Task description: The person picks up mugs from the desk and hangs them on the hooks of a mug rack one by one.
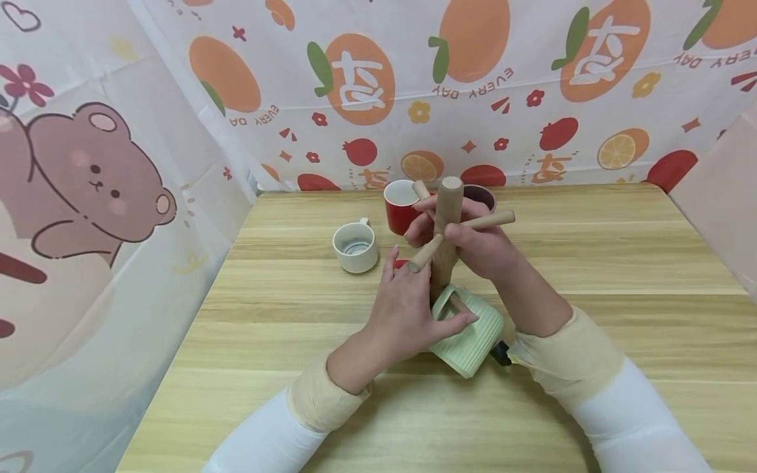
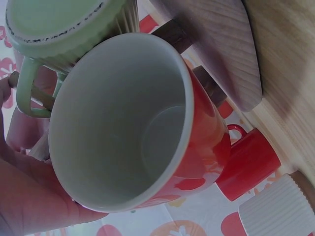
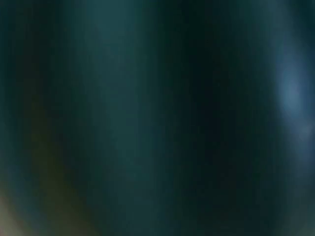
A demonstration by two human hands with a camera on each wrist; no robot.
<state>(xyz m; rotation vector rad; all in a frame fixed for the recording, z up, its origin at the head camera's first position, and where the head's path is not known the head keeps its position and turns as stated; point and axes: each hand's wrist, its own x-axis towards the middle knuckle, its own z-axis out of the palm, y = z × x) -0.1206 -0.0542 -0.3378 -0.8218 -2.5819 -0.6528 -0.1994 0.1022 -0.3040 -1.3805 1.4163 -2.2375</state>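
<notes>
A wooden mug tree [image 1: 451, 200] with several pegs stands before me. My right hand [image 1: 487, 249] grips its post near the top, thumb in front and fingers behind. A ribbed green mug [image 1: 476, 335] hangs tilted by its handle on a low peg. Over this mug reaches the straight thumb of my left hand [image 1: 402, 309]. Under that hand is a red mug [image 2: 206, 128] with a white inside, mostly hidden from the head view. In the left wrist view the hand lies against its rim. The right wrist view is dark and blurred.
Behind the mug tree are another red mug [image 1: 397, 213] and a dark-lined mug [image 1: 481, 196], partly covered by my right hand. A white ribbed mug [image 1: 356, 253] stands to the left on the wooden table [image 1: 266, 328]. A printed curtain [image 1: 408, 79] hangs along the back.
</notes>
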